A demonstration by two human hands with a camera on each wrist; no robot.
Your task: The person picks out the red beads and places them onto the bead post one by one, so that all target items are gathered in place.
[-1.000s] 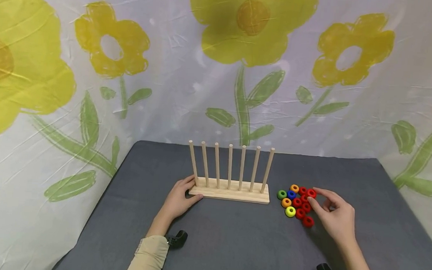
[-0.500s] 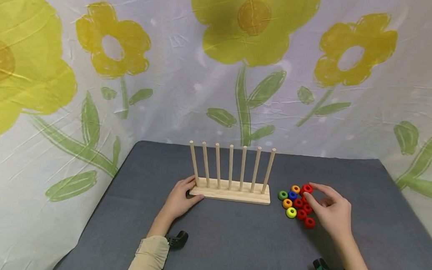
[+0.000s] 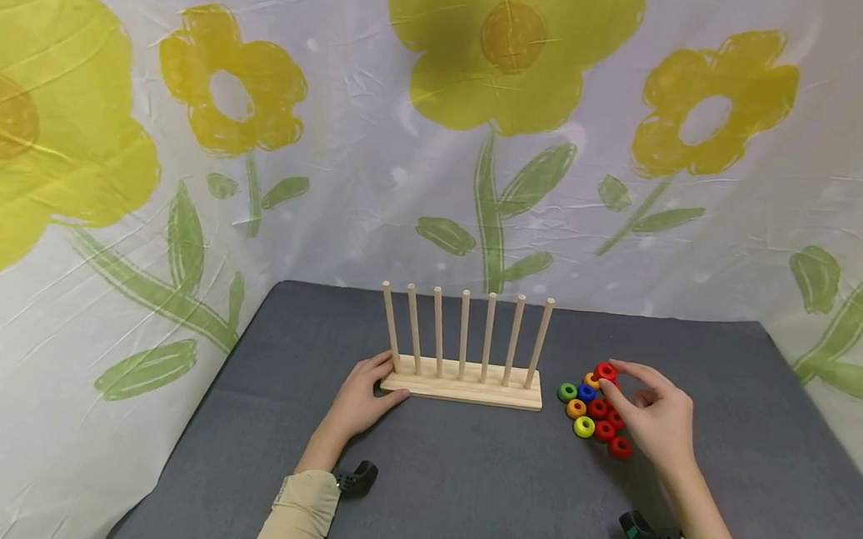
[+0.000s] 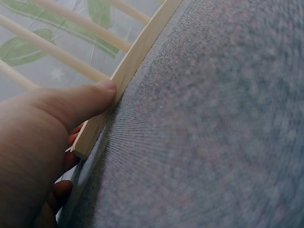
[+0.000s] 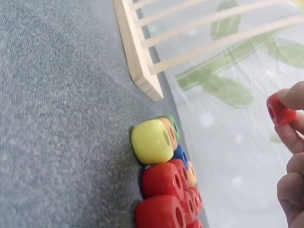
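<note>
A wooden rack (image 3: 460,391) with a row of upright pegs stands mid-table, its pegs bare. My left hand (image 3: 359,396) grips the left end of its base, the thumb along the front edge in the left wrist view. Between thumb and fingertips my right hand (image 3: 663,419) pinches a red bead (image 5: 280,110), raised above the other beads. Below it on the table lie several beads in a cluster: red ones (image 3: 605,431), a yellow bead (image 3: 583,427), a blue bead (image 3: 586,393), a green bead (image 3: 567,392) and orange ones (image 3: 575,409). The right hand hides part of the cluster.
A dark grey cloth (image 3: 476,490) covers the table. Behind it hangs a pale curtain (image 3: 351,130) printed with yellow flowers. The bead cluster lies just right of the rack's right end.
My right hand has lifted the red bead and carried it a little leftward, over the back of the cluster. The left hand keeps its grip on the rack.
</note>
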